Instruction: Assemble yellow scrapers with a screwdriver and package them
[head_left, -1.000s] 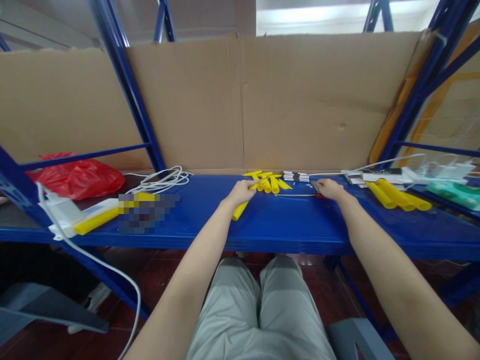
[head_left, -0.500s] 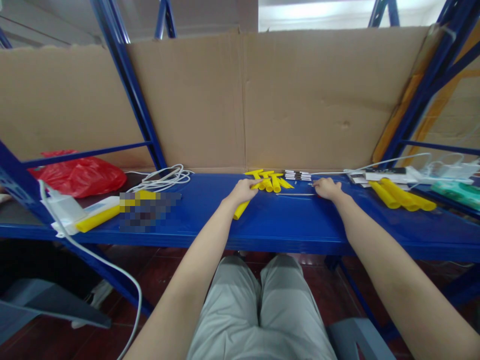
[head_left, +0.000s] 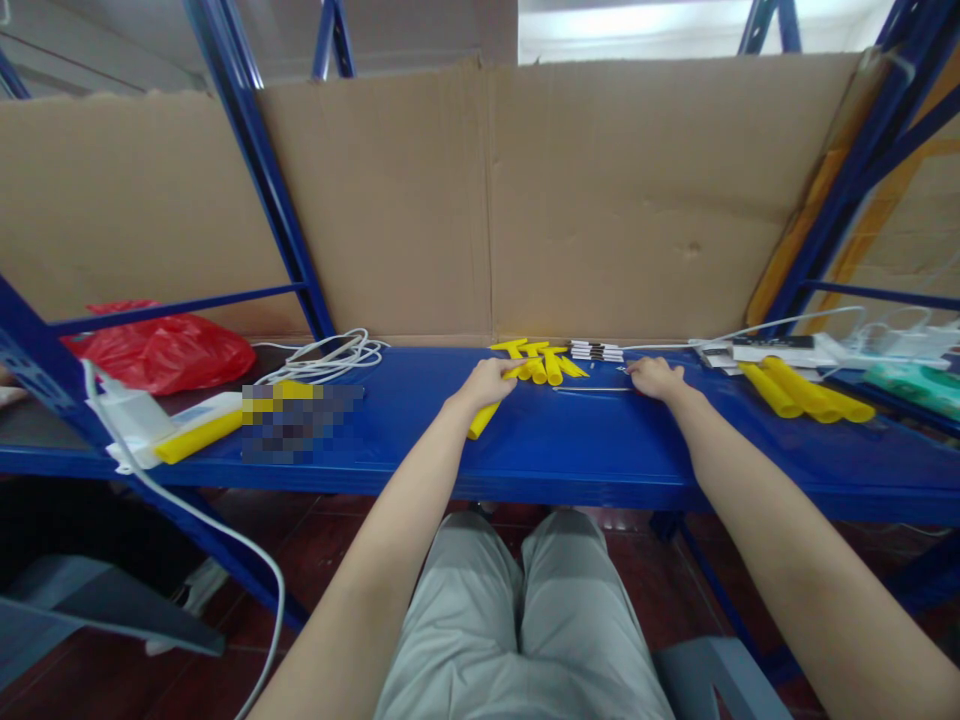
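My left hand (head_left: 484, 385) is closed around a yellow tube (head_left: 484, 421), whose near end sticks out below the palm; the fingers hide its middle. Just beyond this hand lies a loose pile of yellow rolled tubes (head_left: 553, 370). My right hand (head_left: 654, 378) rests on the blue tabletop (head_left: 570, 440) with its fingers curled at the end of a thin shiny rod (head_left: 592, 389). The rod lies flat, pointing left toward the pile; its gripped end is hidden. Small white-and-black pieces (head_left: 596, 351) sit in a stack between the hands, near the cardboard.
A cardboard sheet (head_left: 390, 210) backs the table between blue posts (head_left: 259, 160). To the right lie more yellow tubes (head_left: 802, 388) and white boxes (head_left: 772, 350). Leftward are a white cable coil (head_left: 330, 355), a red plastic bag (head_left: 169, 350) and a power strip (head_left: 206, 410).
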